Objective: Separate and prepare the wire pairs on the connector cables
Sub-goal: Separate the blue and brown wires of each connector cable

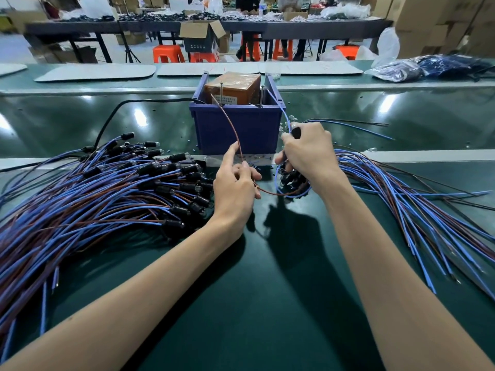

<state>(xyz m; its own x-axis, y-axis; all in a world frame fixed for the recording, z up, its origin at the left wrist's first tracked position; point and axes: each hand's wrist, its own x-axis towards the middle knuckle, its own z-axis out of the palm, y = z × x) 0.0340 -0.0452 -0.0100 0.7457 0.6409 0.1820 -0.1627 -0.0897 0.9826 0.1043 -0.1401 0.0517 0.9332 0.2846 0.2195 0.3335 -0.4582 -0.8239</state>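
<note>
We're mid-split: fingers of our left hand (235,183) pinch the brown wire (231,124), right hand (308,153) grips the connector bundle (292,180) under its fingers. Next, probably tug it clear of the blue wire (280,107) above them.

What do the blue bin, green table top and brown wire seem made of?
Blue bin: moulded plastic, matte, uniform colour. Green table top: smooth sheet, perhaps vinyl or rubber; it mirrors the ceiling lights. Brown wire: flexible plastic-looking insulation, bending in a curve.
</note>
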